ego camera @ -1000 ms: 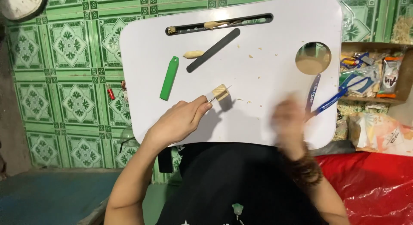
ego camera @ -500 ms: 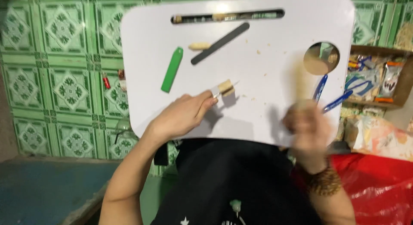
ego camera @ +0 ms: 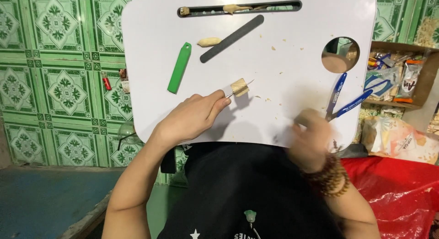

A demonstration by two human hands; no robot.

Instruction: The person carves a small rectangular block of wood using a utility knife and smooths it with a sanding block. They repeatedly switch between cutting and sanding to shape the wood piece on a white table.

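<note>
My left hand (ego camera: 192, 118) rests on the white lap tray (ego camera: 292, 69) and grips a thin metal blade (ego camera: 231, 93) whose tip lies against a small pale wood block (ego camera: 240, 87). My right hand (ego camera: 313, 136) is blurred at the tray's near right edge, close to blue-handled pliers (ego camera: 343, 99); whether it holds anything cannot be told. A green cap (ego camera: 179, 67), a peanut-shaped wood piece (ego camera: 209, 42) and a dark file (ego camera: 232, 38) lie on the tray's far left part.
The tray has a long slot (ego camera: 240, 8) with small pieces in it and a round hole (ego camera: 340, 54). A cardboard box (ego camera: 398, 74) of tools stands to the right. Green patterned tiles (ego camera: 55, 83) surround it; red plastic (ego camera: 402, 184) lies at lower right.
My right hand has shifted along the tray's near right edge and stays blurred. The left hand keeps the blade at the wood block. The view moved slightly.
</note>
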